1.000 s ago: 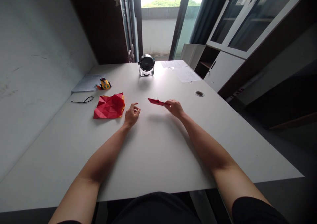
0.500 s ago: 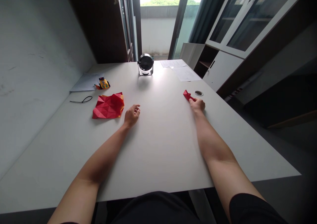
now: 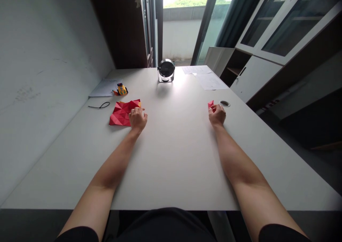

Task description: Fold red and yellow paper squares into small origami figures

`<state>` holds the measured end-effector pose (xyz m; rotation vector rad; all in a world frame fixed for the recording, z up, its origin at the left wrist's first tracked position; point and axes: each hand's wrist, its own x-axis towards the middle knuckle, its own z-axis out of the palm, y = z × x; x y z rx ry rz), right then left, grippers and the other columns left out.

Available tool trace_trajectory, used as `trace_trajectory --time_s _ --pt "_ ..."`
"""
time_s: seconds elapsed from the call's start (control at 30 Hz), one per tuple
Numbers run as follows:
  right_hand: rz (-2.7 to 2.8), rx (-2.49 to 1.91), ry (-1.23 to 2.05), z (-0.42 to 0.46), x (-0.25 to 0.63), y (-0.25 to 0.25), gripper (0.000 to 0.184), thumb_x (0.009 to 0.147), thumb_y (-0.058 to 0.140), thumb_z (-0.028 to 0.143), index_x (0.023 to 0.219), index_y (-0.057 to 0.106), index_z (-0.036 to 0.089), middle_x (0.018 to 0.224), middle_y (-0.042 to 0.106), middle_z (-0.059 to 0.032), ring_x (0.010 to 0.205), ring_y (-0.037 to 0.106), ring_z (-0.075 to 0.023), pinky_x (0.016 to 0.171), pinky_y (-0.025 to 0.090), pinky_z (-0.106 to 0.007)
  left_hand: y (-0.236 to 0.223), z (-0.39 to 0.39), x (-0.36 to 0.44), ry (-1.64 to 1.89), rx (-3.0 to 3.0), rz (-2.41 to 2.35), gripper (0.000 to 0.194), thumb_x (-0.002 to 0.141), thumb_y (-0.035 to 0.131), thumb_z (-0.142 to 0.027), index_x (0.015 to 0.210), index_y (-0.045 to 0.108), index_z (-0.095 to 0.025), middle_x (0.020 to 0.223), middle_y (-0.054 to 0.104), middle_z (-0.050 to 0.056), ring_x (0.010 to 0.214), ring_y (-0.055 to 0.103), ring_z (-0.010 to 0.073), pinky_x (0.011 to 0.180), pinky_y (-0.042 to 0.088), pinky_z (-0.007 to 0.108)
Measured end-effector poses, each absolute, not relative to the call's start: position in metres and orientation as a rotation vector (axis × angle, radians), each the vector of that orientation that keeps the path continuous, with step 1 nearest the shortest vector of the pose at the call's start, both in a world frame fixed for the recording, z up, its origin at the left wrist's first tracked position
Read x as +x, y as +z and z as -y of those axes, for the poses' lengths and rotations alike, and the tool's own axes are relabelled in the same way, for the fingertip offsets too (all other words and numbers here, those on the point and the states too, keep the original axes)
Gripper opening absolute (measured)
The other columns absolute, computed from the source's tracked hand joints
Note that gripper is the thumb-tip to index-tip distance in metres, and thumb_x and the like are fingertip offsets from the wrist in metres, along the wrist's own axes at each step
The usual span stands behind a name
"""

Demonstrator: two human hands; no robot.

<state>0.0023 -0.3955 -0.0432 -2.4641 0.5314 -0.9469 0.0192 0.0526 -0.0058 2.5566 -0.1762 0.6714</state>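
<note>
My left hand is over the right part of the creased red paper, which has orange-yellow showing at its far edge. Its thumb and index finger stand apart, and I see nothing between them; the other fingers are partly hidden behind the back of the hand. At the right of the desk, my right hand is closed around a small folded red paper piece. The tip of that piece sticks out past the fingers; its lower part is covered by them.
A white desk spans the view. A round cable hole lies by my right hand. Farther off are a black cable tie, a yellow toy, a round black device on a stand and paper sheets.
My left hand has moved left onto the creased red paper. My right hand has turned, with its fingers more curled at the folded red piece. The camera view has shifted slightly left.
</note>
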Motion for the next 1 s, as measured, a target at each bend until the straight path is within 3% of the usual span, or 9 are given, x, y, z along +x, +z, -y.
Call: trace_trajectory --time_s 0.13,0.33,0.6,1.0 --pt "-0.390 -2.473 -0.944 0.373 0.001 -0.037 0.014 0.087 0.053 0.028 0.091 0.063 0.018 0.088 0.064 -0.0098 0.083 0.058 -0.0242 0.086 0.047 -0.039 -0.018 -0.076 0.036 0.536 2.680 -0.060 0.038 0.088 0.061 -0.028 0.126 0.059 -0.021 0.125 0.060 0.016 0.119 0.053 0.0366 0.100 0.042 0.049" --pt "-0.025 -2.458 -0.770 0.332 -0.005 -0.030 0.013 0.088 0.056 0.028 0.088 0.065 0.019 0.078 0.066 -0.0059 0.070 0.060 -0.0213 0.072 0.047 -0.034 -0.032 -0.109 0.055 0.469 2.728 -0.155 0.034 0.091 0.055 -0.021 0.125 0.060 -0.020 0.122 0.063 0.014 0.117 0.058 0.0307 0.100 0.045 0.041" --pt "0.338 -2.489 -0.589 0.289 -0.016 -0.027 0.020 0.093 0.053 0.030 0.089 0.070 0.021 0.080 0.070 -0.0034 0.066 0.059 -0.0163 0.070 0.045 -0.029 -0.038 -0.153 0.073 0.632 2.518 -0.359 0.018 0.092 0.050 -0.018 0.094 0.068 -0.018 0.106 0.067 0.014 0.102 0.062 0.0269 0.097 0.047 0.042" --pt "0.394 -2.438 -0.631 0.281 -0.021 -0.024 0.021 0.095 0.052 0.031 0.090 0.070 0.021 0.080 0.071 -0.0029 0.064 0.060 -0.0154 0.069 0.045 -0.028 -0.014 -0.142 0.057 0.951 2.360 -0.208 0.015 0.088 0.054 -0.011 0.096 0.063 -0.020 0.114 0.064 0.012 0.118 0.055 0.0275 0.115 0.031 0.050"
